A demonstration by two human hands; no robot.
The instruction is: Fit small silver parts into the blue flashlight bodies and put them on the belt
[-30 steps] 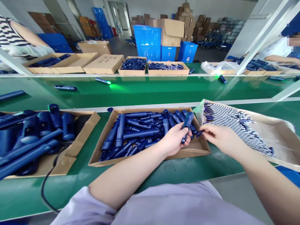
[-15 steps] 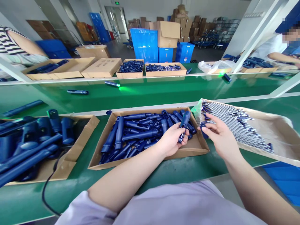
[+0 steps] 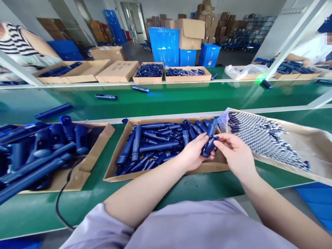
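Observation:
My left hand (image 3: pixel 194 152) is closed around a dark blue tube-shaped housing (image 3: pixel 212 126), tilted with its upper end away from me. The thumb and fingers of my right hand (image 3: pixel 236 155) pinch a small dark blue piece against the housing's open lower side; fingertips hide most of it. Both hands are above the right end of a cardboard box (image 3: pixel 217 168) filled with similar blue housings (image 3: pixel 158 148). To the right, a lined shallow carton (image 3: pixel 317 175) holds rows of small silver-and-dark cylindrical parts (image 3: pixel 261 138).
At left, another carton (image 3: pixel 96 152) is heaped with blue tubes, a black cable (image 3: pixel 57 204) beside it. Beyond a white rail, tubes, some glowing, lie on a green surface (image 3: pixel 178 98). Several cartons line the far side. White posts (image 3: pixel 302 29) slant nearby; people work opposite.
My right hand has moved left from the silver parts' carton to the housing, bringing the small piece against it. The view has shifted slightly; glowing tubes appear farther right, one light now blue.

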